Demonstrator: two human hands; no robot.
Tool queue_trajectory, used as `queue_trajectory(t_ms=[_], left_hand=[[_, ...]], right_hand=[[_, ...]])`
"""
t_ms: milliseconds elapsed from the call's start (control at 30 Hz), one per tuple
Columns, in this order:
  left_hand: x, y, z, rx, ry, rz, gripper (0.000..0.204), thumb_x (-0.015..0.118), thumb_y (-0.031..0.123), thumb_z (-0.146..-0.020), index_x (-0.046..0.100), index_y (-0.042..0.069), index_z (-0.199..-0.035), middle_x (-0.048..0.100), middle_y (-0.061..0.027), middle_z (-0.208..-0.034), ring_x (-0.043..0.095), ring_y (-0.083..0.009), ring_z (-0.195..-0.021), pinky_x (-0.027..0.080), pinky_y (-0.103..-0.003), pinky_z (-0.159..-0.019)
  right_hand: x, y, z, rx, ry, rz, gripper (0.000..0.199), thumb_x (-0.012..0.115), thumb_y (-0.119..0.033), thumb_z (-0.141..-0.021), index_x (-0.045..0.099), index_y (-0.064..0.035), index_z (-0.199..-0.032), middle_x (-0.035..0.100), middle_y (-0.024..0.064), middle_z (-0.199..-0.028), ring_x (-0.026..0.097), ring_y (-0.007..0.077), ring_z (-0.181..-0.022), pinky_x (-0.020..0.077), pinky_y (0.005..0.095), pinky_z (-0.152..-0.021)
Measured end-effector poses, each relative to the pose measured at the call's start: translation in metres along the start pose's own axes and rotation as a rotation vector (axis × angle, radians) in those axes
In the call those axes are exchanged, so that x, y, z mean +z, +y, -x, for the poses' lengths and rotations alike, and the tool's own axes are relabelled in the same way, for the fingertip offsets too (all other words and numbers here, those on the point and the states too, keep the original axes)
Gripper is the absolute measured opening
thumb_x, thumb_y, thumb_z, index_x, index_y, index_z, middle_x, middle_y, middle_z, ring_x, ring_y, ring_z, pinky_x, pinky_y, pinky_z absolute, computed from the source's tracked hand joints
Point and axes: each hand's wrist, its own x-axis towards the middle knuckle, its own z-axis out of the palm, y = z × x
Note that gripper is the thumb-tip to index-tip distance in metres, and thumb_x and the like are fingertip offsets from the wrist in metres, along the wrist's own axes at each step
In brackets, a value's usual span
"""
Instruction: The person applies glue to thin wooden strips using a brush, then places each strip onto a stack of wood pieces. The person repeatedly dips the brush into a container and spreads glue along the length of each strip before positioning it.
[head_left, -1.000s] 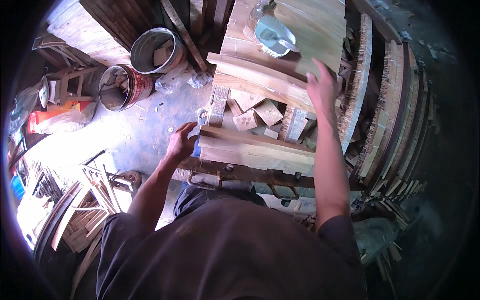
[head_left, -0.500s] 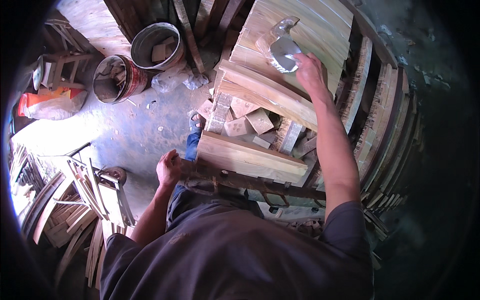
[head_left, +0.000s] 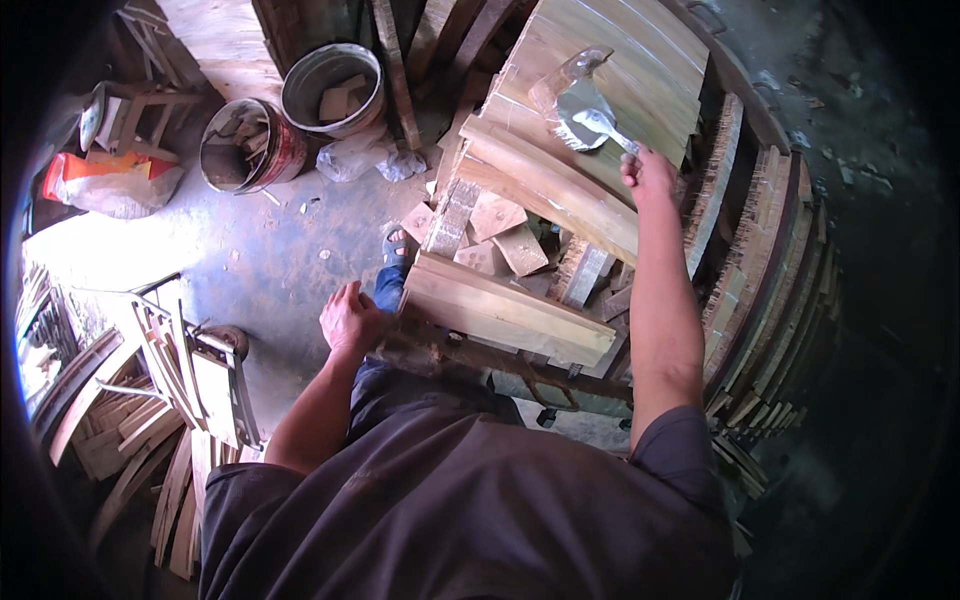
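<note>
My right hand (head_left: 650, 174) is closed round the handle of a white spoon-like spreader (head_left: 600, 124). The spreader's broad end lies in a cut-open, translucent plastic container (head_left: 575, 75) with white paste in it. That container rests on joined wooden boards (head_left: 640, 60) at the far end of the bench. Nearer to me, a loose wooden board (head_left: 545, 185) lies across the frame, and another board (head_left: 510, 305) lies close to my body. My left hand (head_left: 352, 318) hovers by the near board's left end, fingers loosely bent and apart, with nothing visible in it.
Wooden blocks (head_left: 497, 235) lie between the two boards. Two buckets (head_left: 333, 120) of scraps stand at the far left, beside a plastic bag (head_left: 350, 160). Curved wood strips (head_left: 750, 265) line the right side. A pile of offcuts (head_left: 150, 420) fills the lower left.
My right hand has drawn back toward the right, showing more of the spreader's handle. My left hand's fingers have loosened, and the whole view has shifted slightly.
</note>
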Motion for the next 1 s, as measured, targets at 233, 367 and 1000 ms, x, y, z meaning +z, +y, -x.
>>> queue_trajectory(t_ms=[233,367,1000], left_hand=[[0.001,-0.001,0.0,-0.025,0.004,0.001,0.03,0.053,0.018,-0.086,0.067,0.007,-0.11,0.068,-0.0162,-0.105,0.062,-0.0333,-0.104,0.048,-0.045,-0.091],[0.002,-0.004,0.004,-0.02,0.033,-0.001,0.026,0.054,0.018,-0.084,0.067,0.008,-0.104,0.068,-0.0157,-0.101,0.063,-0.0339,-0.1,0.049,-0.045,-0.089],[0.004,-0.007,0.001,-0.022,-0.017,-0.005,0.032,0.053,0.02,-0.085,0.066,0.009,-0.112,0.068,-0.0143,-0.107,0.062,-0.0325,-0.106,0.048,-0.044,-0.093]], right_hand=[[-0.042,0.03,0.037,0.127,-0.073,-0.201,0.023,0.04,-0.018,-0.103,0.056,-0.0055,-0.113,0.054,0.0089,-0.075,0.048,0.0198,-0.056,0.0331,0.0308,-0.045],[-0.013,0.029,0.09,0.073,-0.163,-0.436,0.018,0.047,-0.021,-0.101,0.057,-0.0066,-0.106,0.053,0.0078,-0.07,0.047,0.0192,-0.053,0.0329,0.0305,-0.044],[0.102,0.032,0.142,-0.741,0.236,0.556,0.013,0.065,-0.016,-0.088,0.071,-0.0051,-0.094,0.071,0.0175,-0.086,0.068,0.0311,-0.079,0.0518,0.0385,-0.075]])
